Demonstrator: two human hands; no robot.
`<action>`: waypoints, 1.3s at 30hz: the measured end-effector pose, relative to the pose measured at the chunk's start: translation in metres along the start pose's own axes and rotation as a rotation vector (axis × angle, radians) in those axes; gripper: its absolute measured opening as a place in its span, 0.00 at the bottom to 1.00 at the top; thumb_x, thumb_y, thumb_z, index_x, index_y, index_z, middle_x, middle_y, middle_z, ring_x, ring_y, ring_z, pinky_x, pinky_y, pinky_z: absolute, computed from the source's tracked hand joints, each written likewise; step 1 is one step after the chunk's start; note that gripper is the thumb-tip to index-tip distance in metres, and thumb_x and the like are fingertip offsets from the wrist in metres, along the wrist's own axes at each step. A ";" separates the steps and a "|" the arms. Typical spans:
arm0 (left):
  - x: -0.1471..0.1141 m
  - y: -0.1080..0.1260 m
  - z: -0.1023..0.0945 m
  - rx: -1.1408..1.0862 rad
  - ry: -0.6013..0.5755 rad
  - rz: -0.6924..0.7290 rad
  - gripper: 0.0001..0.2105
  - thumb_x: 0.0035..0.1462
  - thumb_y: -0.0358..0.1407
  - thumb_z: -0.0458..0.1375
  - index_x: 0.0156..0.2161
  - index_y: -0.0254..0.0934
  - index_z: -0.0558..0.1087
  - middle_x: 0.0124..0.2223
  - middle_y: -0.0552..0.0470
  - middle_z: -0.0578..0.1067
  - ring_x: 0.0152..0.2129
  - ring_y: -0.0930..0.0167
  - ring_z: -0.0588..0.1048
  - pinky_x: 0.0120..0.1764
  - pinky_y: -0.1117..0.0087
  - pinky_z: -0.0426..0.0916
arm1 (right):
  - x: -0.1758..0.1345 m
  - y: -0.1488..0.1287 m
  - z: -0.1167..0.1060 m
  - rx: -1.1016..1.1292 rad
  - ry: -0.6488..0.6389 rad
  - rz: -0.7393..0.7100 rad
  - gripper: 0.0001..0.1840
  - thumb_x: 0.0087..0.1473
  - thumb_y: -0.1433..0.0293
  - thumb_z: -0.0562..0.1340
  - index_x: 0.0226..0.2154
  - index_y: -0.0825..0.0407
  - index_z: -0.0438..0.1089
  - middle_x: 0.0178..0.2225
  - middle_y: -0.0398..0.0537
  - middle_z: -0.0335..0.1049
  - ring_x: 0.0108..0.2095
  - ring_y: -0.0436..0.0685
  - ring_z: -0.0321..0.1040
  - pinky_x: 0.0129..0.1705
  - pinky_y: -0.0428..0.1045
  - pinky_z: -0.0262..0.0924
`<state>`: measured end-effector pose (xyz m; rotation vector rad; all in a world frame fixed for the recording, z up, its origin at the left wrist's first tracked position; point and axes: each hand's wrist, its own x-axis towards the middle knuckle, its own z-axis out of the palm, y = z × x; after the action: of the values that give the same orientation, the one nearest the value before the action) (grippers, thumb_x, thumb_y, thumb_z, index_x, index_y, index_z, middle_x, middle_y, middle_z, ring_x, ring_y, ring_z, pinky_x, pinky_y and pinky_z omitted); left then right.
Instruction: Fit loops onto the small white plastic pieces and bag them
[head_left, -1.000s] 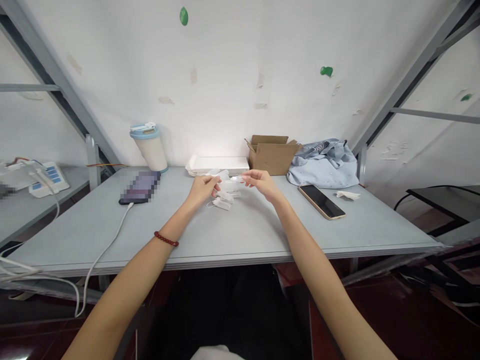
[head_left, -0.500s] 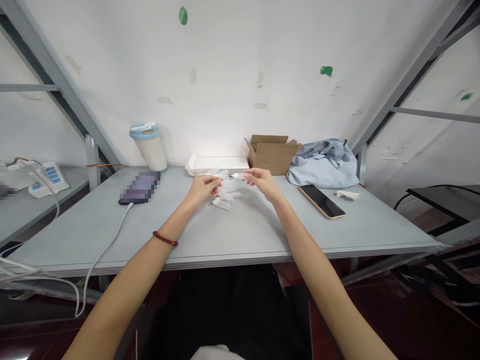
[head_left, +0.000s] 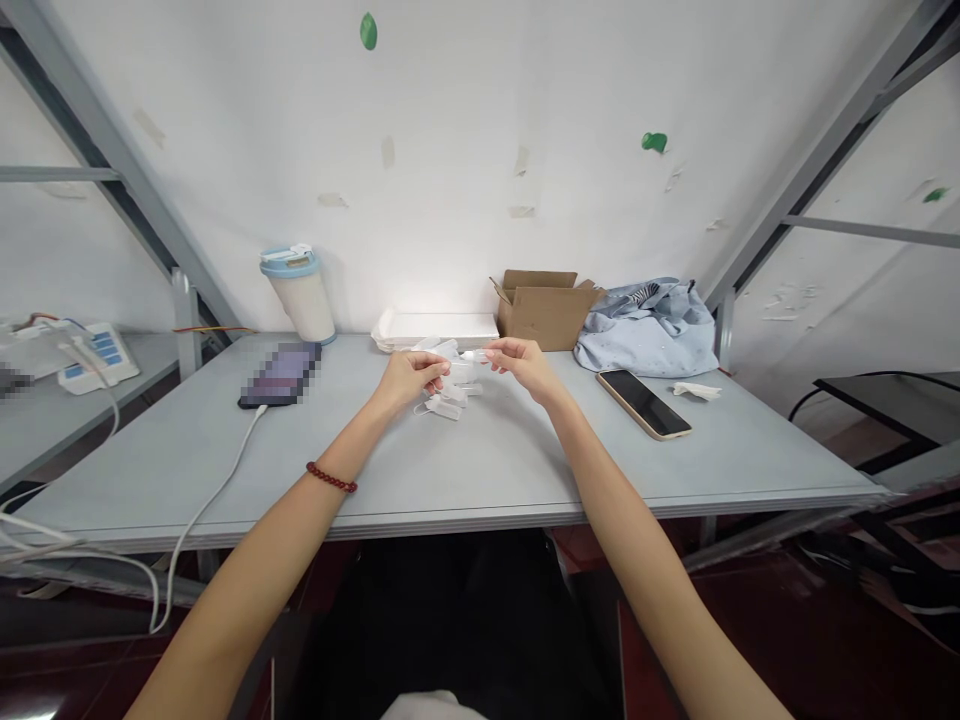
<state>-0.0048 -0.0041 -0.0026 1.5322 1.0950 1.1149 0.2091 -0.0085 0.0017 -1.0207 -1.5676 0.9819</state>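
My right hand [head_left: 521,365] pinches a small clear plastic tube with a white tip [head_left: 474,355], which points left. Just left of it, my left hand [head_left: 411,378] has thumb and forefinger pressed together; whatever lies between them is too small to make out. The left fingertips are close to the tube's white tip. Beneath and between both hands lies a loose pile of small translucent plastic pieces [head_left: 444,406], some with thin loops. My left fingers hide part of the pile.
Behind my hands are a white tray-like stack [head_left: 442,328], an open cardboard box [head_left: 544,315] and light blue cloth [head_left: 649,330]. A phone [head_left: 643,404] and crumpled tissue [head_left: 696,391] lie right. On the left are a cup [head_left: 300,300] and a charging phone [head_left: 281,376] with a white cable [head_left: 217,500].
My left fingertips have shifted slightly right and down, closer to the tube's tip. My right hand stays nearly in place, still pinching the tube.
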 end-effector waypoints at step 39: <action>-0.003 0.004 0.000 0.009 -0.028 0.029 0.11 0.40 0.39 0.65 0.28 0.33 0.76 0.22 0.53 0.72 0.19 0.75 0.68 0.24 0.72 0.63 | -0.001 0.001 0.001 0.038 -0.031 0.046 0.15 0.43 0.61 0.67 0.30 0.54 0.75 0.27 0.45 0.71 0.26 0.48 0.56 0.34 0.48 0.55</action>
<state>-0.0048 -0.0079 0.0007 1.5708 1.0628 1.1068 0.2085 -0.0090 0.0004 -1.0231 -1.5511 1.0598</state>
